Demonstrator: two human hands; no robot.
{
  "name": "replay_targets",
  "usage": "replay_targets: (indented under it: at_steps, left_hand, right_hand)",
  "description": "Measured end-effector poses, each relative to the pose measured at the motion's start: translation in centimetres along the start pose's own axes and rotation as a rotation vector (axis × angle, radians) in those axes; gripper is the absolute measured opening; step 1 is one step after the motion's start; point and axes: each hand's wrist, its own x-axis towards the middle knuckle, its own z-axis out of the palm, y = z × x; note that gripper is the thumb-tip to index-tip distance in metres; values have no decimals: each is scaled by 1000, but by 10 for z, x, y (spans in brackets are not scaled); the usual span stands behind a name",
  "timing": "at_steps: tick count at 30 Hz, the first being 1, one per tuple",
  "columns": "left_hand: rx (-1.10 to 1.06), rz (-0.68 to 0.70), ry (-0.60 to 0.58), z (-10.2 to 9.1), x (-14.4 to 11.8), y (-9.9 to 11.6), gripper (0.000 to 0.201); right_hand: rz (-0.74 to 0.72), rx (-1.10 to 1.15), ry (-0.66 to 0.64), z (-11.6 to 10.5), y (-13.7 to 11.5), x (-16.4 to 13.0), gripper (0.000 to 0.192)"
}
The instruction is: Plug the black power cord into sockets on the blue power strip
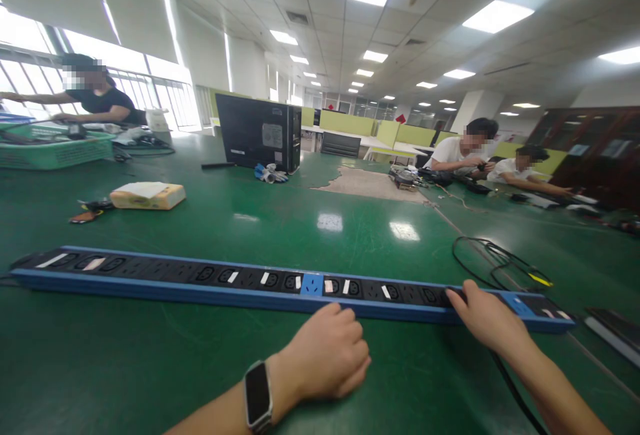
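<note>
A long blue power strip [280, 298] with a row of black sockets lies across the green table, and several sockets carry small white stickers. My left hand [330, 351], with a watch [258, 396] on its wrist, is curled into a fist at the strip's near edge, close to the blue socket [313, 285]. No object shows in that fist. Over the strip's right part, my right hand [493, 318] pinches a small black plug-like piece [456, 293], mostly hidden by the fingers. A black cable [515, 391] comes out from under this hand towards me.
Behind the strip stand a tissue pack [148, 195], a black computer case [257, 131] and gloves [271, 173]. A coiled black cable [493, 255] lies behind my right hand. A green basket [55, 148] is at far left. Other people sit at the table's left and right sides.
</note>
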Motion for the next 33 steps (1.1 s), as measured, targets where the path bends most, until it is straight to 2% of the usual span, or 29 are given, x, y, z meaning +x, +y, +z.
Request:
replay_targets:
  at_steps: [3,7,14,20,22,24,27,30,33]
  left_hand:
    - [-55,178,-159,9,19,26,24]
    - [-105,267,-323,19,31,43,19]
    - [-97,258,-274,27,33,40,25]
    - [-50,249,-299,19,37,33,20]
    - [-23,214,-270,11,36,20,15]
    - [-7,120,-206,-1,30,-2,14]
    - [-7,-136,-96,-17,9,-47,16]
    - [5,-487,46,-24,-23,-91,23]
    - [19,-660,43,-20,-48,-117,30]
  right_hand:
    - [-11,-10,11,3,4,3,39]
    - [-18,-15,7,5,7,5,39]
    - [-6,-29,13,6,9,7,38]
    - [-12,-40,-4,2,10,7,38]
    - [-34,-44,-28,-2,10,9,37]
    - [-62,-46,-46,-6,9,11,36]
    - [-96,-42,-53,-14,7,13,34]
    - [-105,-29,-47,-16,4,13,34]
    - [-86,-29,-31,-12,3,11,34]
